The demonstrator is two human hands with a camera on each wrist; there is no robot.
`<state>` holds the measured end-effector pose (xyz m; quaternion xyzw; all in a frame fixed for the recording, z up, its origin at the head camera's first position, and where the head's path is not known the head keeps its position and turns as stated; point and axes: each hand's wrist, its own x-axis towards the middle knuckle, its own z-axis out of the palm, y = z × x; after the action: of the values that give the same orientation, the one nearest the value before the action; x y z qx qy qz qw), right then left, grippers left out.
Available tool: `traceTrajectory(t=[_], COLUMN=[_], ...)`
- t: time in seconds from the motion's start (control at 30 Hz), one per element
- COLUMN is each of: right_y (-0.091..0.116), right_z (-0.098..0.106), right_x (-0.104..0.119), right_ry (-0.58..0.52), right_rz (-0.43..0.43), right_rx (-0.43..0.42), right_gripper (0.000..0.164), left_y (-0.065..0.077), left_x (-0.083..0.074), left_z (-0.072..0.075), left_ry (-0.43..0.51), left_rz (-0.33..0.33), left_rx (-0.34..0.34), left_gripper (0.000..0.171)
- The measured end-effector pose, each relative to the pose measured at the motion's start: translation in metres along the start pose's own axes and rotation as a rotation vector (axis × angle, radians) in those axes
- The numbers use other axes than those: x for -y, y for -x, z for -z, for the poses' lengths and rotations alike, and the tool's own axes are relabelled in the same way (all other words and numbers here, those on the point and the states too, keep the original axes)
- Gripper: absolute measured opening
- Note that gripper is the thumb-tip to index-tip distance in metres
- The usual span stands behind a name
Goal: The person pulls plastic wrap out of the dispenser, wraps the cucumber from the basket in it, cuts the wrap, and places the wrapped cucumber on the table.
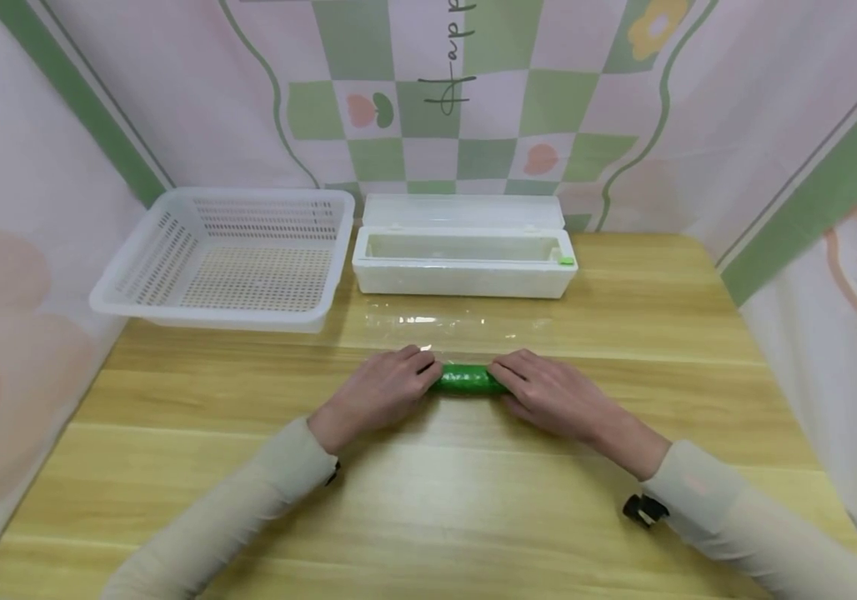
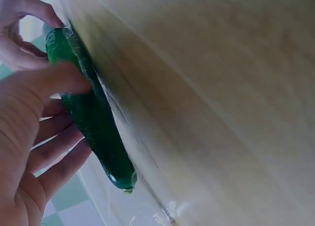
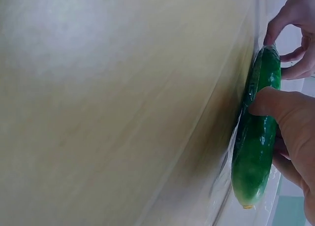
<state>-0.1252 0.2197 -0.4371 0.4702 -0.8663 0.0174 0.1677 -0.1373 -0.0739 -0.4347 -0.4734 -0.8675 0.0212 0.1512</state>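
A green cucumber [image 1: 468,379] lies crosswise on the wooden table between the two hands, with clear plastic film clinging to part of it. The left hand [image 1: 391,385] grips its left part. In the left wrist view, the thumb lies over the cucumber [image 2: 98,122] and the fingers [image 2: 61,152] are behind it. Toward the other end, the right hand [image 1: 552,392] holds it with thumb on the near side, as the right wrist view shows on the cucumber [image 3: 256,152]. A sheet of clear film [image 1: 458,325] spreads flat on the table beyond the hands.
At the back left stands a white perforated basket [image 1: 218,315]. Beside it is a long white film box [image 1: 462,280] with its lid raised and a small green piece [image 1: 566,261] at its right end. A patterned curtain [image 1: 428,117] hangs behind the table [image 1: 428,517].
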Motion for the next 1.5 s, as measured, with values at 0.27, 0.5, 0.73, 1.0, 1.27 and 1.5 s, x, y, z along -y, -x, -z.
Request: traceTrajectory(t=[0.27, 0.5, 0.73, 1.0, 1.27, 1.5], right_y=[0.002, 0.003, 0.005, 0.002, -0.001, -0.003], right_z=[0.003, 0.005, 0.013, 0.012, 0.01, 0.01], right_x=[-0.001, -0.005, -0.011, -0.018, -0.022, -0.028], right_ry=[-0.056, -0.175, -0.307, -0.452, -0.5, -0.525], right_rz=[-0.034, -0.065, -0.14, -0.189, -0.227, -0.277], right_rx=[0.025, 0.06, 0.151, 0.235, 0.236, 0.24], right_gripper=[0.049, 0.05, 0.052, 0.045, 0.044, 0.04], left_y=[-0.004, -0.003, -0.002, 0.002, 0.001, 0.0], left_x=[-0.001, 0.001, 0.007, 0.016, 0.024, 0.031], left_z=[-0.003, 0.004, 0.009, 0.005, 0.004, 0.001], left_ry=[0.021, 0.051, 0.228, 0.477, 0.584, 0.687], left_rz=[0.029, 0.018, 0.05, 0.144, 0.166, 0.197], left_rx=[0.014, 0.048, 0.119, 0.181, 0.2, 0.188], left_gripper=[0.021, 0.021, 0.027, 0.034, 0.041, 0.034])
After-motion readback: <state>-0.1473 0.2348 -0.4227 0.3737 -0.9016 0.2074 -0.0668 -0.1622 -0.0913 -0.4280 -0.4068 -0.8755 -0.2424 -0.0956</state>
